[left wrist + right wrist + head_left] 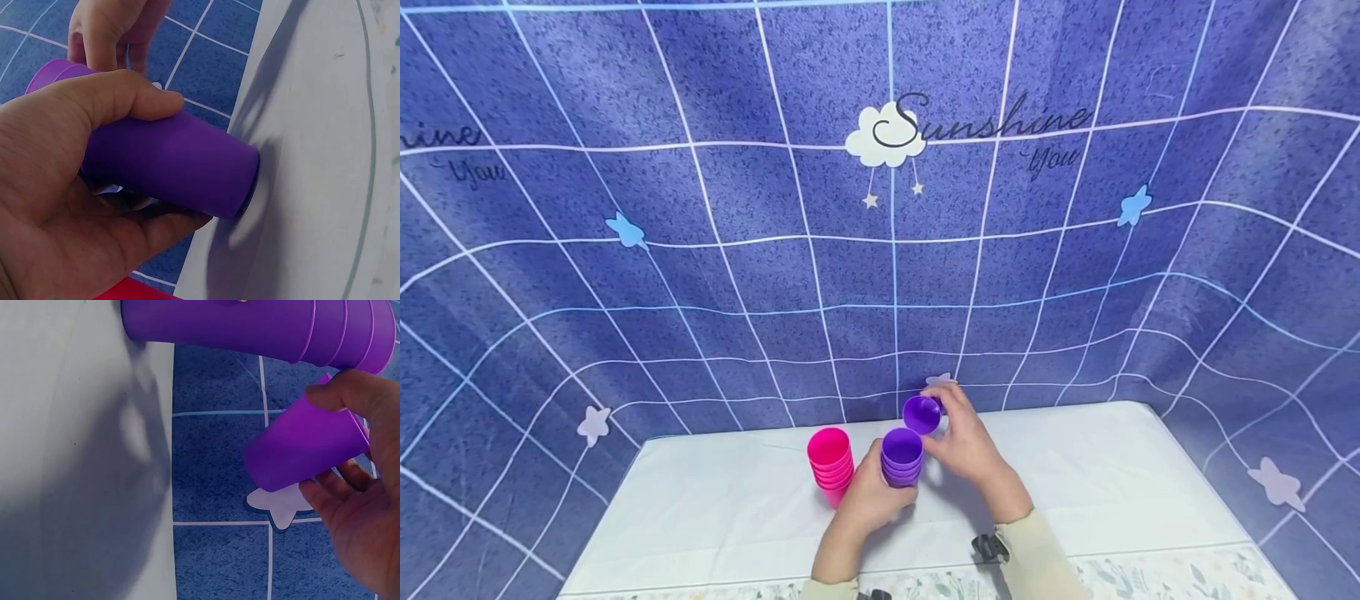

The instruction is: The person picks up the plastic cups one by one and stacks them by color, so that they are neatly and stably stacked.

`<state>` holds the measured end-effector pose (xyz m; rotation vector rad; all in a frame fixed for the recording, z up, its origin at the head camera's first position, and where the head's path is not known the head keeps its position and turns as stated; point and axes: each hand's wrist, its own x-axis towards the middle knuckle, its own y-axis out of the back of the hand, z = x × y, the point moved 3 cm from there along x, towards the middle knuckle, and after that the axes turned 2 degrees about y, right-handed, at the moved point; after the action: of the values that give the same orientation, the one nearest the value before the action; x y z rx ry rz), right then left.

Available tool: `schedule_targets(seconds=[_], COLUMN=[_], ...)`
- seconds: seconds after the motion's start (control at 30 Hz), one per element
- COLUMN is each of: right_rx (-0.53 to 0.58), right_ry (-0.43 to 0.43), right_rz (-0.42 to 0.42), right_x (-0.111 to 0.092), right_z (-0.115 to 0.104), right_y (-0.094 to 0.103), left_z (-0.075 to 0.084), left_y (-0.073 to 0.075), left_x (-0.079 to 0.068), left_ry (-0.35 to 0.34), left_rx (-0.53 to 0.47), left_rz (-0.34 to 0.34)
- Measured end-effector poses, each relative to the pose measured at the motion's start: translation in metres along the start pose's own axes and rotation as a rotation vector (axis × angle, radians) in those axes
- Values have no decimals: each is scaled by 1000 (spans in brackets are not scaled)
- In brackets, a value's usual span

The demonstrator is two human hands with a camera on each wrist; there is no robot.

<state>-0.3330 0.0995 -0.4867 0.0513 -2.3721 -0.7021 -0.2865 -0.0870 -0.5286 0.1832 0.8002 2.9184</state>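
Observation:
A stack of nested purple cups [902,450] stands roughly upright at mid-table, mouths up. My left hand [872,496] grips it around its side, thumb laid along the purple wall in the left wrist view. Whether its base touches the table I cannot tell. Just behind and to the right, my right hand [967,440] holds a single purple cup [306,447] near its rim, between thumb and fingers. That cup is off the table, apart from the stack in the right wrist view. Left of my left hand stands a stack of nested pink cups [830,450], its lower part partly hidden.
A white cloth covers the table [715,500], with a floral strip [1210,575] along the near edge. Behind the table hangs a blue gridded curtain [760,275] with stars and a cloud, wrapping round both sides.

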Motion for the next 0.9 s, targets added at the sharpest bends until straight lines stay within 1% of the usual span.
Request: schedule_targets(seconds=[0.2, 0.4, 0.47, 0.73, 0.9], right_rx=[36, 40, 60, 195, 316], right_ry=[18, 39, 40, -16, -17], right_rz=[15, 60, 76, 138, 157], right_x=[1, 3, 4, 4, 5], right_z=[-2, -4, -5, -8, -12], right_y=[5, 13, 16, 24, 30], left_z=[1, 5, 5, 5, 4], left_y=[0, 0, 0, 1, 1], left_x=[0, 0, 1, 2, 2], left_ry=[-13, -29, -31, -34, -39], left_rx=[-21, -21, -19, -28, -28], left_rz=[-2, 14, 23, 47, 53])
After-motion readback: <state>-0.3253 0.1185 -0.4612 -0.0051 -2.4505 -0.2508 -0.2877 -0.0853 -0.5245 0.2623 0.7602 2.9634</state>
